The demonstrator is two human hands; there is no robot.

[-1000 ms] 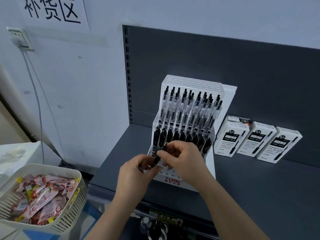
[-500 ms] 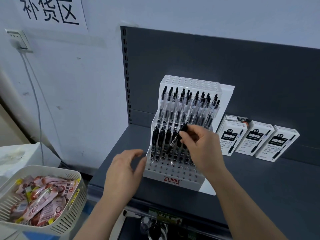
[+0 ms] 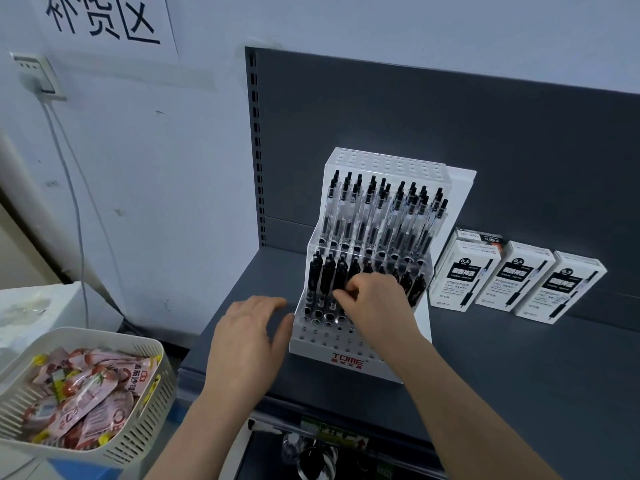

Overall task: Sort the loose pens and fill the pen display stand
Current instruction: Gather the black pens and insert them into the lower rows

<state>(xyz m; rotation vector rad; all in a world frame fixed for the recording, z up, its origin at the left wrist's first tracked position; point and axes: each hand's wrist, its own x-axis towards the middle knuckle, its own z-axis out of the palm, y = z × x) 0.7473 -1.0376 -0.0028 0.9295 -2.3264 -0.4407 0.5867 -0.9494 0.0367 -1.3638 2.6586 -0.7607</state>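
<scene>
Down from above the black row a moment ago, the right hand (image 3: 377,306) has sunk to the stand's (image 3: 346,356) middle tier, and the left hand (image 3: 246,341) has edged a little closer to the stand.

Nearest, at lower left, a white basket (image 3: 149,344) holds pink packets (image 3: 86,393). The left hand hangs released, fingers loose and spread, just beside the stand's front left corner; whether the thumb touches it I cannot tell. The right hand has its fingers curled in a pinch on a pen (image 3: 353,271) among the black pens (image 3: 327,277) of the middle tier, its lower part hidden behind the fingers. The stand sits upright on the grey shelf (image 3: 519,382), its front holes bare. On the tier above stand clear pens (image 3: 367,216). Right of the stand, white boxes (image 3: 519,278) lie in a row. Farther off, a sign (image 3: 104,22) hangs on the wall.
</scene>
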